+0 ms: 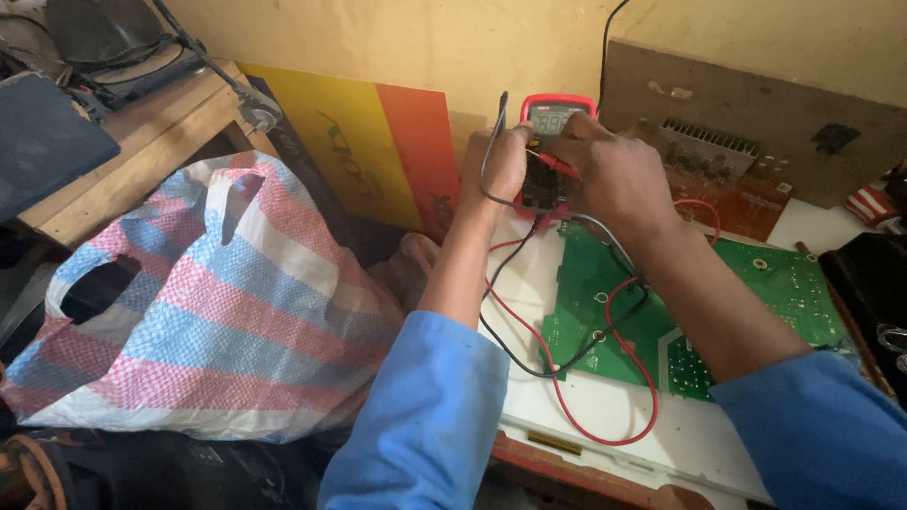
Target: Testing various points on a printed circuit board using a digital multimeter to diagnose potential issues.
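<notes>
A red and black handheld meter (554,115) with a small grey screen stands against the wall at the back of a white work surface (605,406). My left hand (501,162) grips its left side. My right hand (609,170) rests on its front, fingers at the dial area. A red lead (567,406) and a black lead (529,364) trail from the meter over a green circuit board (756,283) lying flat below my right arm. Both arms wear blue sleeves.
A large woven bag (208,312) striped pink, blue and white sits left of the surface. A yellow and orange panel (378,151) leans on the wall. A brown board with components (737,142) stands behind right. A wooden bench (142,142) with dark gear is upper left.
</notes>
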